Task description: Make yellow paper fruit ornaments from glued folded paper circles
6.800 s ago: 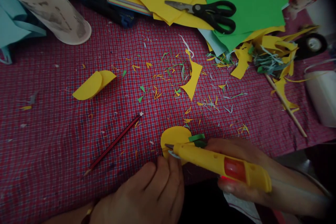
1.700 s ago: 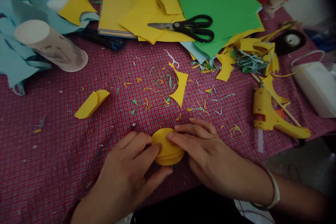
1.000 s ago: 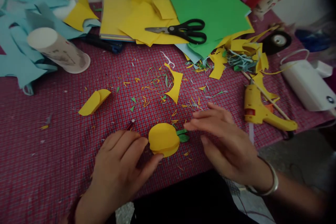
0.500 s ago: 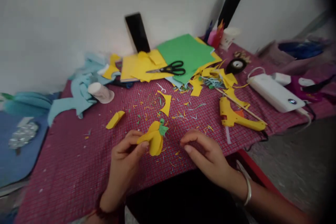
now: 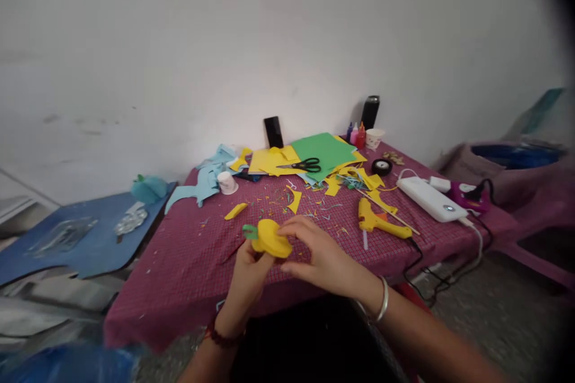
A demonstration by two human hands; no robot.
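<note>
The left hand (image 5: 251, 269) pinches the yellow paper shape (image 5: 273, 239) from below, with the thumb on the near side. The shape sits right above that hand, up off the table. Its green paper top (image 5: 250, 231) sticks out to the left, over the left hand's fingers. The right hand (image 5: 321, 257) is on the other side of the shape, with its thumb and fingers spread apart. Its fingers reach the shape's right edge (I can't tell if they press on it).

Half a second ago, only the left hand was on the shape, and the green top pointed away from that hand. In the oldest picture the right hand had the yellow glue gun (image 5: 367, 215). Now the gun lies to the right of that hand.

Just past the left hand is a folded yellow piece (image 5: 236, 211). Little paper bits lie on the checked cloth (image 5: 188, 269) past both hands. Farther out are black scissors (image 5: 309, 164), a green sheet (image 5: 321, 149) and a black phone (image 5: 273, 131) leaning on the wall.
</note>
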